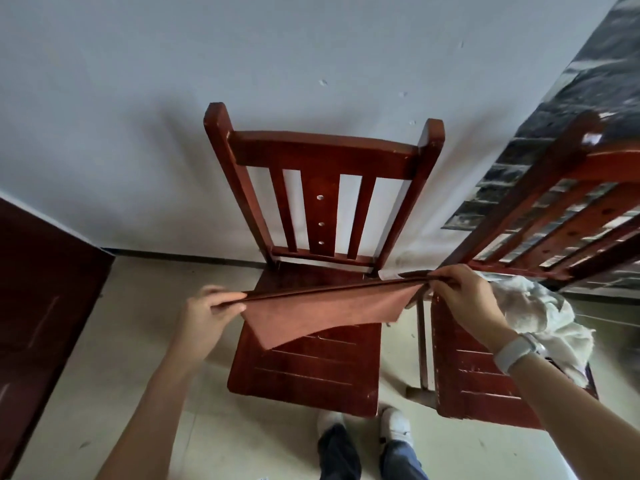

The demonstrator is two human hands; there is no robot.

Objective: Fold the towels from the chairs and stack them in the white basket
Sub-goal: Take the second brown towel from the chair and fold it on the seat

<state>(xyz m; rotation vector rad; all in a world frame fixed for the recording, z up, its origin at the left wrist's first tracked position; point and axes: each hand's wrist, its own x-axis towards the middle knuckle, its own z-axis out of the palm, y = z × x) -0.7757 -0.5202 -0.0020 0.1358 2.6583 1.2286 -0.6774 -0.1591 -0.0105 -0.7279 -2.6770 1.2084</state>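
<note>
At the centre of the frame, we see a thin, smooth terracotta towel (322, 311) stretched taut above the slatted seat of a glossy red-brown wooden chair (304, 368). The left hand (204, 318) and right hand (464, 299) each pinch a top corner; the doubled cloth hangs in a curved flap. At right, a rumpled, nubby cream towel (540, 317) lies on a second chair (474, 379).

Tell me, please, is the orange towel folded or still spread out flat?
Folded, at least once: the orange towel hangs doubled from a taut top edge pinched between the left hand and right hand, above the chair seat.
</note>
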